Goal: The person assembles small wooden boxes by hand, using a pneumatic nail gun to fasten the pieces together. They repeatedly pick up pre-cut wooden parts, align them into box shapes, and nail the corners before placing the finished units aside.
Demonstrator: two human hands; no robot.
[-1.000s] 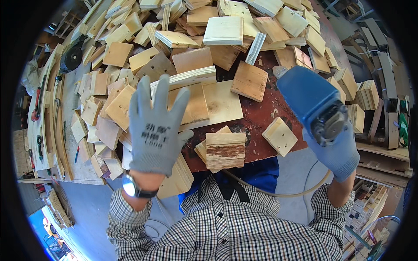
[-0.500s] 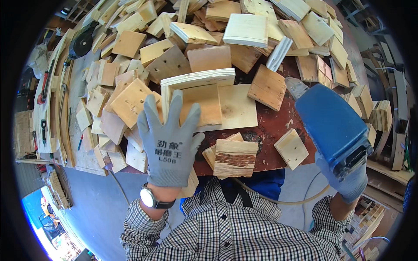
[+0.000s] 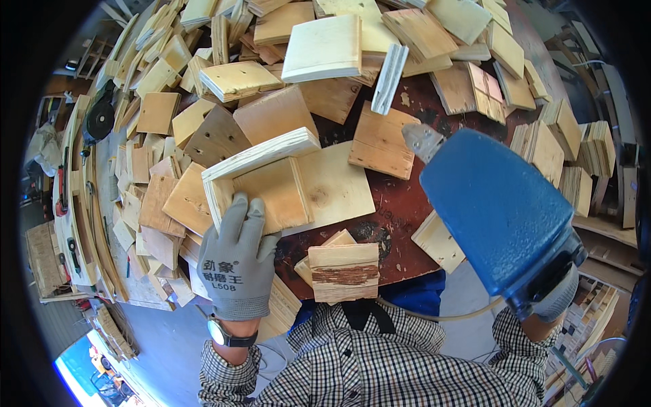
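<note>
My left hand, in a grey glove, has its fingers hooked over the near left edge of a plywood assembly. Two upright strips form a corner on this piece, with an orange-brown block inside and a paler flat board extending to the right. My right hand, also gloved, is closed around the handle end of a blue nail gun, largely hidden behind it. The gun's metal nose points up and left, over a square wood block and apart from the assembly.
Loose wood blocks pile up across the far and left parts of the dark red table. Near its front edge lies a block with a rough brown streak. A hose passes in front of me. A black round tool rests far left.
My left hand has shifted down-left, its fingers drawing from spread to closer together on the assembly, which now sits more tilted. The nail gun's nose has swung left in the view.
</note>
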